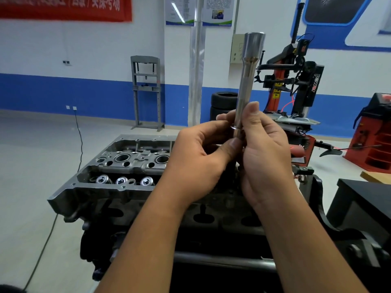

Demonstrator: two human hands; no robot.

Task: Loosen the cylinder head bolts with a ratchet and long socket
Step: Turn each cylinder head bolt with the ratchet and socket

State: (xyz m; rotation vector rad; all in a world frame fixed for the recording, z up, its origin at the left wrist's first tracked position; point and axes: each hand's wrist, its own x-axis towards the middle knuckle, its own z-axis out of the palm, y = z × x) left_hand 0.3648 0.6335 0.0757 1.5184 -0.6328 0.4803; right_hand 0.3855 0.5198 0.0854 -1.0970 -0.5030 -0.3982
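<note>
Long socket (248, 81) held upright in front of the chest, above the cylinder head (127, 163): smooth polished steel tube, wider round cup at top, narrow shaft below w/ a thin collar near the bottom. Right hand (266, 157) grips the lower shaft, thumb and fingers curled round it. Left hand (198, 159) pinches the bottom end, thumb and fingertips pressed together on it. Head is rough cast grey alu, open on top, round bores and shiny valve springs (122, 180) showing. No ratchet visible; a red-black tyre changer (296, 81) stands behind
</note>
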